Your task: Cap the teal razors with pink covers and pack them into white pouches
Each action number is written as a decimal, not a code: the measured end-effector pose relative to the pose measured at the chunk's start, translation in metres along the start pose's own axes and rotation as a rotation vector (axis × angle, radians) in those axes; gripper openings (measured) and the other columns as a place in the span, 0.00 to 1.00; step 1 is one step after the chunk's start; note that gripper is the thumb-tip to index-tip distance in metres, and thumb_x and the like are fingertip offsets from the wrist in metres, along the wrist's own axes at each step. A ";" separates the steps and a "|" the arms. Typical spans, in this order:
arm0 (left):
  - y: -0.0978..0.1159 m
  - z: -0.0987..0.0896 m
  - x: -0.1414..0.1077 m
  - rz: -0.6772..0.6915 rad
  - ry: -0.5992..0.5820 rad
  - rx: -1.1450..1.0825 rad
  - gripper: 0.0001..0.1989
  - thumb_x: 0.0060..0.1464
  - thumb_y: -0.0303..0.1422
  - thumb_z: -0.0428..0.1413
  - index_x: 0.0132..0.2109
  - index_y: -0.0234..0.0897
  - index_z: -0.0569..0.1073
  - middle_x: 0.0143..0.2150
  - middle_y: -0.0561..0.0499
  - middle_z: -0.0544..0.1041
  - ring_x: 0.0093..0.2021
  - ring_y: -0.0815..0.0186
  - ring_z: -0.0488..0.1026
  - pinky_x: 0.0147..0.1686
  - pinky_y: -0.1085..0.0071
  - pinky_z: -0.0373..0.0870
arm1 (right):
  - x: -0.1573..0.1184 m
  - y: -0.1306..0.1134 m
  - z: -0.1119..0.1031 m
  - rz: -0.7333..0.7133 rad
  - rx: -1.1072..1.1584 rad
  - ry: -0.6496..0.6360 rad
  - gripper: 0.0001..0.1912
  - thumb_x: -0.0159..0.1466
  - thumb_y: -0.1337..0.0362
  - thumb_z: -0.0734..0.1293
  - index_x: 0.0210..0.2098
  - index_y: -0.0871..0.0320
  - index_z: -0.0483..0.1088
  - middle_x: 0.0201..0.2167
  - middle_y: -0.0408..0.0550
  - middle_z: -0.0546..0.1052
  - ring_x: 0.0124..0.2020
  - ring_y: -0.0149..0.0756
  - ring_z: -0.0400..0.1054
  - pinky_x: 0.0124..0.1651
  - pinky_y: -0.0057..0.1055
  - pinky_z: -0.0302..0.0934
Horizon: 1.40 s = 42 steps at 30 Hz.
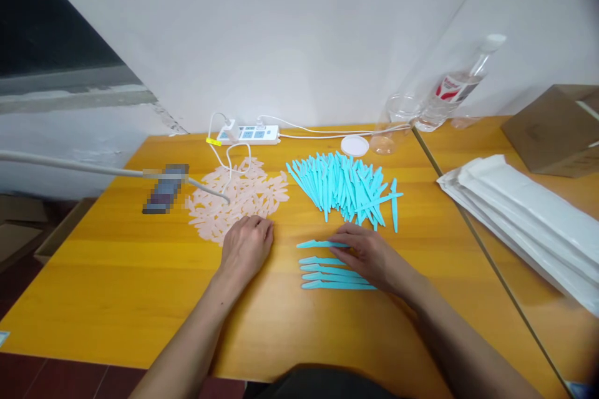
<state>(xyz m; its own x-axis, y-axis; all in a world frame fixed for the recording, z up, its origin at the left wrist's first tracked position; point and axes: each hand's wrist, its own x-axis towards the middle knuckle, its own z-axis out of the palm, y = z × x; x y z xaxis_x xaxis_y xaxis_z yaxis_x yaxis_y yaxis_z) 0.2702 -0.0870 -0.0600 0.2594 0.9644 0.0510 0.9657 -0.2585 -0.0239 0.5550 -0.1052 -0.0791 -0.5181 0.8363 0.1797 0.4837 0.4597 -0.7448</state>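
Thumb and fingers of my right hand pinch one end of a turquoise eyebrow razor, which lies sideways just above the table. Below it, several more razors lie parallel in a row, their right ends partly covered by my right hand. A heap of turquoise razors spreads beyond that hand. My left hand rests at the near edge of a pile of pale pink, flat plastic pieces, perhaps blade caps. Its fingers curl under, so anything inside them is hidden.
A white power strip with cables lies along the wall. A blurred phone is at left under a grey cable. At the back right stand a round white lid, a clear bottle, a cardboard box and white packaging.
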 end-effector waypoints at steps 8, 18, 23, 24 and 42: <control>-0.001 0.006 -0.005 0.050 -0.055 -0.399 0.11 0.65 0.30 0.51 0.43 0.39 0.79 0.38 0.49 0.80 0.37 0.63 0.78 0.38 0.70 0.70 | -0.005 0.004 0.005 0.029 -0.011 0.023 0.09 0.70 0.66 0.64 0.44 0.59 0.77 0.38 0.52 0.75 0.38 0.36 0.72 0.41 0.32 0.67; 0.022 0.021 -0.025 0.071 -0.013 -0.224 0.17 0.69 0.31 0.46 0.57 0.34 0.74 0.43 0.42 0.78 0.40 0.57 0.78 0.40 0.64 0.72 | -0.005 0.004 0.008 0.051 -0.036 0.035 0.09 0.70 0.65 0.64 0.41 0.58 0.77 0.36 0.50 0.75 0.36 0.36 0.71 0.40 0.31 0.66; 0.022 0.005 -0.022 0.087 -0.102 -0.263 0.13 0.68 0.33 0.49 0.50 0.37 0.76 0.43 0.43 0.78 0.39 0.58 0.77 0.39 0.65 0.70 | -0.005 0.006 0.009 0.055 -0.034 0.038 0.08 0.70 0.65 0.65 0.40 0.58 0.78 0.36 0.50 0.76 0.37 0.36 0.72 0.41 0.31 0.65; 0.022 0.002 -0.021 0.090 -0.127 -0.291 0.12 0.67 0.32 0.49 0.47 0.37 0.77 0.41 0.44 0.77 0.38 0.59 0.77 0.38 0.66 0.69 | -0.006 0.006 0.009 0.055 -0.032 0.039 0.08 0.70 0.65 0.65 0.41 0.58 0.77 0.36 0.50 0.76 0.37 0.36 0.72 0.41 0.31 0.65; 0.040 0.014 -0.029 -0.520 -0.129 -1.465 0.18 0.51 0.45 0.67 0.38 0.33 0.80 0.31 0.48 0.82 0.30 0.66 0.79 0.36 0.71 0.76 | -0.006 0.001 0.006 0.066 -0.005 0.031 0.10 0.71 0.64 0.64 0.41 0.57 0.78 0.37 0.50 0.76 0.35 0.35 0.71 0.38 0.31 0.67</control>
<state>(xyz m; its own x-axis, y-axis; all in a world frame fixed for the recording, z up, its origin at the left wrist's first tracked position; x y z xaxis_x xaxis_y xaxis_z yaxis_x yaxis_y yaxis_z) 0.3017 -0.1246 -0.0760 -0.0221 0.9399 -0.3407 0.1329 0.3405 0.9308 0.5547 -0.1114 -0.0849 -0.4631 0.8735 0.1502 0.5194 0.4048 -0.7526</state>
